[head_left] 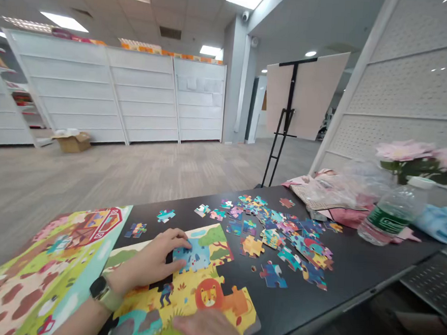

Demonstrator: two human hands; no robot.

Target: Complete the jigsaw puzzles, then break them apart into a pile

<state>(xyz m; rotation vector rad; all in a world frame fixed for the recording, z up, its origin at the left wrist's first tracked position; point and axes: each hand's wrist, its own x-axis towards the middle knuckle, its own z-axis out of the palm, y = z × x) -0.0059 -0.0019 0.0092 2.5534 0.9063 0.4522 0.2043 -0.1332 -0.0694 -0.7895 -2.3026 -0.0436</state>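
L hand [146, 259] half curled, fingertips resting on a blue jigsaw piece [192, 257] w/ an animal print, near the top edge of the built section. Can't tell if it's pinched or just pressed down. Smartwatch [100, 291] on that wrist, pale strap. R hand [208, 330] is open & flat on the puzzle's lower edge at approx 5 o'clock from the L hand, nothing visibly in its grip, partly cut off by the frame bottom.

Part-built jigsaw [195, 298] lies on a black table [353, 284], yellow scene w/ a lion, dark gaps showing just under the L hand. Pile of loose pcs [283, 238] at approx 2 o'clock from the hands, some single pcs [273, 275] closer in, a few [165, 215] spread at 12 o'clock, well apart from the pile. Big farm picture sheet [48, 267] w/ red barn at 9 o'clock, touching the puzzle's left side, its far corner on the table.

Further along at 2-3 o'clock: water bottle [388, 220] w/ green label lying tilted, clear plastic bag [360, 182], pink fabric [321, 187], blue cloth [437, 223], pink flowers [404, 152] behind. Beyond the table at 1 o'clock, black easel [286, 121] w/ pale board; at 11 o'clock, white shelving [117, 99] & cardboard box [72, 141] on the floor
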